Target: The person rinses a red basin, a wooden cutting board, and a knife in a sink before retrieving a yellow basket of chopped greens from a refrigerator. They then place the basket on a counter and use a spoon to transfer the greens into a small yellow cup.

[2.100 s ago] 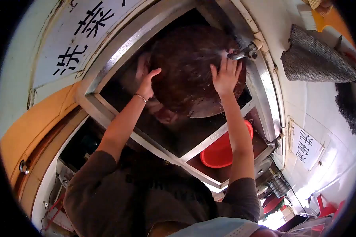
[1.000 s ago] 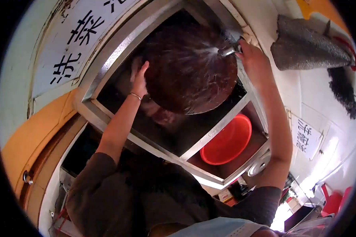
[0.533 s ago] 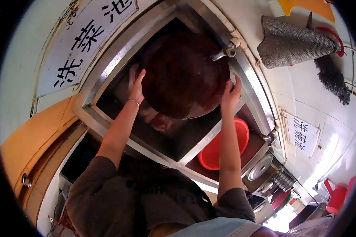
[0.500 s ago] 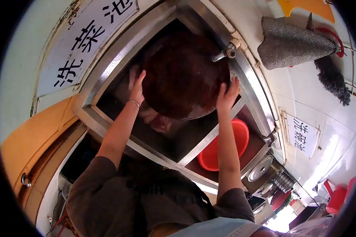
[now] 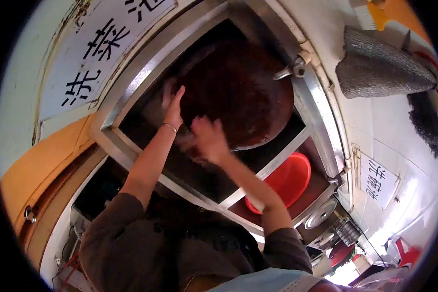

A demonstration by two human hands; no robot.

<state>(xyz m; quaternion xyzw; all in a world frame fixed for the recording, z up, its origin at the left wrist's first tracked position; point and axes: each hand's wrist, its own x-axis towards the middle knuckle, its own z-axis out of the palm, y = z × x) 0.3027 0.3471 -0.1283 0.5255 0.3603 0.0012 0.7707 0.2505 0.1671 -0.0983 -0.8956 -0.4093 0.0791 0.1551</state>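
A large dark-brown round object (image 5: 238,92), wet and glossy, fills much of the steel sink basin (image 5: 131,78). At its left rim is my left hand (image 5: 174,108), fingers pointing up along the edge and a thin bracelet on the wrist. My right hand (image 5: 210,141) is over the lower-left edge of the round object, close to my left hand. Motion smears its fingers, so I cannot tell what they hold. Something pale and pinkish lies in the basin beside the rim, partly covered by my hands.
A tap (image 5: 292,70) juts over the basin's right side. In the adjoining compartment sits a red plastic basin (image 5: 289,180), with my right forearm passing over it. Along the wall hang a metal mesh piece (image 5: 379,65) and a dark scrubber (image 5: 423,121). A round metal lid (image 5: 321,214) is farther right.
My right hand has left the right rim and swung left across to the lower-left edge. My left hand stays at the left rim. The view has shifted slightly.
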